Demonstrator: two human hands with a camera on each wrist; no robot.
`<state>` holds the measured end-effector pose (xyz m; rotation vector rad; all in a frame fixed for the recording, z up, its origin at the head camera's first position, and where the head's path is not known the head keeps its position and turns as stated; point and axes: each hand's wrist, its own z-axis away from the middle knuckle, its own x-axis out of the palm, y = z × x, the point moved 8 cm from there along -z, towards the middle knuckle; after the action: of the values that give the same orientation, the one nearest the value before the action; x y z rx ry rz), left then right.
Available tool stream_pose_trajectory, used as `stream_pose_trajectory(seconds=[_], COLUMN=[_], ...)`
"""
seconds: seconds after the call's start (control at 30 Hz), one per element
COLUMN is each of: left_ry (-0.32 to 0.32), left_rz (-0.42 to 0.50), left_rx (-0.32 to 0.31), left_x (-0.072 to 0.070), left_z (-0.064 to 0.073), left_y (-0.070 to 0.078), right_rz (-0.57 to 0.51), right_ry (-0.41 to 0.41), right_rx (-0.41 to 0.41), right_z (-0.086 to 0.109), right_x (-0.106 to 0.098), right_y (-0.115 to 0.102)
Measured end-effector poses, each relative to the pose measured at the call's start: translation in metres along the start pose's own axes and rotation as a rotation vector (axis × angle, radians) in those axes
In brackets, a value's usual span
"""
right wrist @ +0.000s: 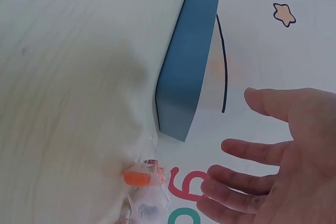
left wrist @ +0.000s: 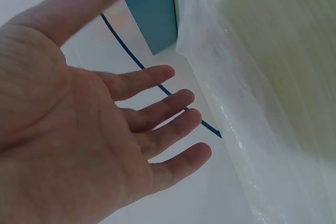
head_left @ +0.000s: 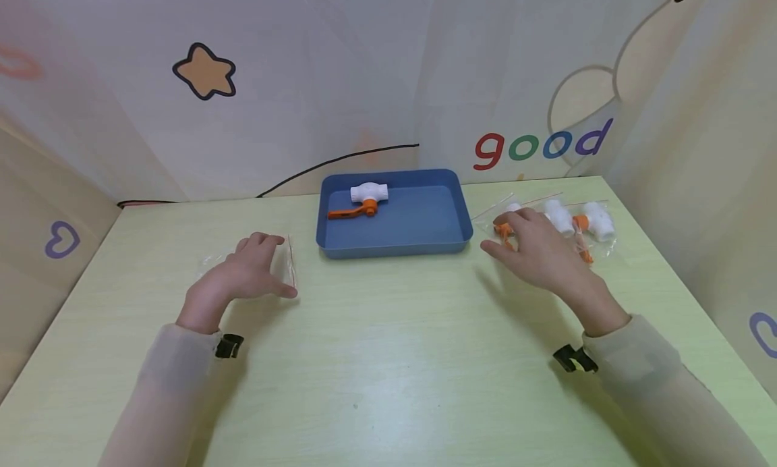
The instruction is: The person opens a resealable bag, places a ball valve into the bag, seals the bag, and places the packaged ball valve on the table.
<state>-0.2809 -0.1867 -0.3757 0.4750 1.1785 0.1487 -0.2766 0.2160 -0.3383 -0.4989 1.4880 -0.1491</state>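
Note:
My left hand [head_left: 243,275] hovers with spread fingers over a flat clear plastic bag [head_left: 290,268] on the table's left side. In the left wrist view the bag [left wrist: 231,87] lies beyond the loosely bent fingers, and the palm holds nothing. At the right, my right hand [head_left: 537,251] is above several white ball valves [head_left: 557,217] with orange handles, packed in clear bags. It partly hides the nearest one. In the right wrist view the fingers are apart and clear of the bagged valve [right wrist: 148,203]. An unwrapped ball valve [head_left: 369,192] lies in the blue tray [head_left: 394,250].
The tray stands at the table's back edge, between the hands. Behind it hangs a printed curtain [head_left: 364,62], with a black cable [head_left: 340,158] in front of its lower part. More curtain closes off both sides. Pale wood-grain table [head_left: 388,359] stretches across the front.

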Motion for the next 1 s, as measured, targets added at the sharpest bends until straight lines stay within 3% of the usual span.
stream_pose_trajectory(seconds=[0.4,0.63,1.0], left_ry=[-0.058,-0.054,-0.059], left_rz=[-0.038,-0.050,-0.095], left_rx=[0.013,0.034,-0.026], left_x=[0.004,0.003,0.005], left_z=[-0.009,-0.014,-0.019], left_y=[-0.015,-0.019,-0.029], right_rz=[-0.032,-0.026,0.025], right_ry=[-0.048,-0.080,-0.086], right_rx=[-0.066,-0.116,-0.162], right_z=[0.004,0.007,0.008], right_x=[0.012,0.022,0.028], right_y=[-0.011,-0.016,-0.020])
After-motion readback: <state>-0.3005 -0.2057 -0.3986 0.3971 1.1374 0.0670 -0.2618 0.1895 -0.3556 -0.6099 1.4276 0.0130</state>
